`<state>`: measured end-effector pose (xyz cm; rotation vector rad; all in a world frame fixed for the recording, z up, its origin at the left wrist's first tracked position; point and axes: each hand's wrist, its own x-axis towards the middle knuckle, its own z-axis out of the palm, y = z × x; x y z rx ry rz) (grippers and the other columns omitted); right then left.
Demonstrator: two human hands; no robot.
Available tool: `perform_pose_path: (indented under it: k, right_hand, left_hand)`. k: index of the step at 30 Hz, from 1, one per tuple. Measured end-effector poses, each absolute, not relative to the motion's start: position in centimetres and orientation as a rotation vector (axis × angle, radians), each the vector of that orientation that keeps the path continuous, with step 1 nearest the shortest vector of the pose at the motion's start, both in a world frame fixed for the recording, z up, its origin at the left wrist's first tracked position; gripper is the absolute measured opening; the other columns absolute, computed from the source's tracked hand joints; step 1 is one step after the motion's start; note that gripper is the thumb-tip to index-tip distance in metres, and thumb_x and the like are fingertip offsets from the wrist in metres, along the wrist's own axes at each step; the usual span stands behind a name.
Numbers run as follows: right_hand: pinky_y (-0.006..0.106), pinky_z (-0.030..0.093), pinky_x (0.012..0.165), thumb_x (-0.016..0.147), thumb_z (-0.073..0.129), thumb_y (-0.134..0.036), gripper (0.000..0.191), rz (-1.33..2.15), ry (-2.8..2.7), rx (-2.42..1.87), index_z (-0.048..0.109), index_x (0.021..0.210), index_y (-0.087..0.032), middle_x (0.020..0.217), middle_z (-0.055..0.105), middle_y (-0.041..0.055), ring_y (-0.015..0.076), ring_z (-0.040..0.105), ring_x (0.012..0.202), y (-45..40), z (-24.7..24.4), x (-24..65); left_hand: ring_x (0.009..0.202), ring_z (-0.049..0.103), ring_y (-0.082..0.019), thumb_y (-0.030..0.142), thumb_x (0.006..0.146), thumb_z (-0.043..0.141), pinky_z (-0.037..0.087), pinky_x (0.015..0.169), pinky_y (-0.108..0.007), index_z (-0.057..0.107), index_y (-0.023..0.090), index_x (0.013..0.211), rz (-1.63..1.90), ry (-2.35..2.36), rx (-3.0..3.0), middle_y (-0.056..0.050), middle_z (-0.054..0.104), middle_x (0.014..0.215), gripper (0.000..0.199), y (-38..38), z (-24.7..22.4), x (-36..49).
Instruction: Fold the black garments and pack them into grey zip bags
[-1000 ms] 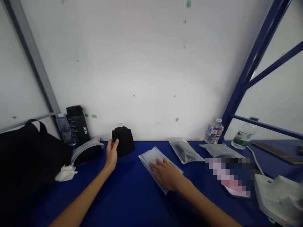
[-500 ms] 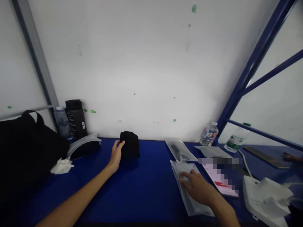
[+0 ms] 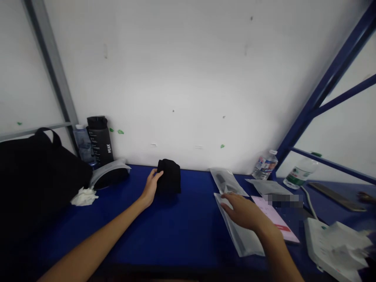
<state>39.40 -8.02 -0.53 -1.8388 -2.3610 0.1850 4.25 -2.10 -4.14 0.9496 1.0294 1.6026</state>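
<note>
The left hand (image 3: 151,187) is open, its fingers just touching the left side of a black cloth bundle (image 3: 168,177) on the blue table (image 3: 188,239). To the right, the right hand (image 3: 241,209) lies open, palm down, without gripping, on a clear plastic bag (image 3: 242,235), near another bag (image 3: 226,181) farther away.

A cloth bundle (image 3: 169,177) lies left of 2 plastic pouches (image 3: 239,231).
</note>
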Motion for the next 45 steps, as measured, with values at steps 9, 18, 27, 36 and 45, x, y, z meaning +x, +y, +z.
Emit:
perform_pose_path:
  k: [9, 18, 27, 36, 45]
  right_hand:
    - [0.059, 0.047, 0.126, 0.096, 0.071, -0.072, 0.107, 1.003, -2.181, -0.874, 0.015, 0.179, -0.036, 0.182, 0.032, 0.0125, 0.0365, 0.049, 0.158, -4.0, 1.2, 26.6]
    - [0.06, 0.025, 0.137, 0.096, 0.074, -0.063, 0.108, 0.676, -1.967, -0.831, 0.014, 0.179, -0.027, 0.181, 0.03, 0.0172, 0.0335, 0.026, 0.169, -3.8, -5.8, 23.0]
    - [0.059, 0.029, 0.136, 0.097, 0.074, -0.055, 0.09, 0.562, -1.882, -0.746, 0.034, 0.173, -0.026, 0.176, 0.041, 0.016, 0.0336, 0.037, 0.165, -4.5, -4.7, 23.9]
    - [0.048, 0.048, 0.123, 0.103, 0.068, -0.052, 0.059, 0.77, -1.71, -0.724, 0.057, 0.154, -0.025, 0.152, 0.068, 0.0116, 0.0287, 0.064, 0.141, -4.6, -4.6, 24.0]
    - [0.044, 0.052, 0.116, 0.094, 0.078, -0.053, 0.051, 0.876, -1.51, -0.743, 0.073, 0.135, -0.024, 0.135, 0.078, 0.007, 0.0271, 0.071, 0.127, -4.6, -3.8, 23.7]
  left_hand:
    - [0.093, 0.075, -0.023, 0.053, 0.074, 0.094, 0.058, 0.072, -0.028, 0.066, 0.024, 0.104, 1.409, 0.857, 1.031, -0.003, 0.077, 0.1, 0.05, -3.3, -3.3, 5.4]
    - [0.115, 0.068, -0.024, 0.059, 0.079, 0.093, 0.059, 0.086, -0.03, 0.067, 0.022, 0.104, 1.405, 0.917, 1.304, -0.007, 0.071, 0.118, 0.051, -3.3, -3.9, 5.7]
    - [0.112, 0.065, -0.021, 0.062, 0.08, 0.092, 0.055, 0.096, -0.031, 0.066, 0.023, 0.103, 1.271, 0.809, 1.38, -0.003, 0.069, 0.111, 0.052, -3.5, -3.8, 6.2]
    - [0.094, 0.064, -0.016, 0.062, 0.083, 0.09, 0.06, 0.063, -0.019, 0.063, 0.024, 0.107, 1.176, 0.778, 1.354, -0.001, 0.061, 0.107, 0.052, -3.5, -3.9, 5.7]
    - [0.103, 0.064, -0.02, 0.057, 0.085, 0.09, 0.065, 0.063, -0.022, 0.062, 0.023, 0.106, 1.148, 0.759, 1.401, -0.003, 0.061, 0.112, 0.048, -3.8, -3.4, 5.6]
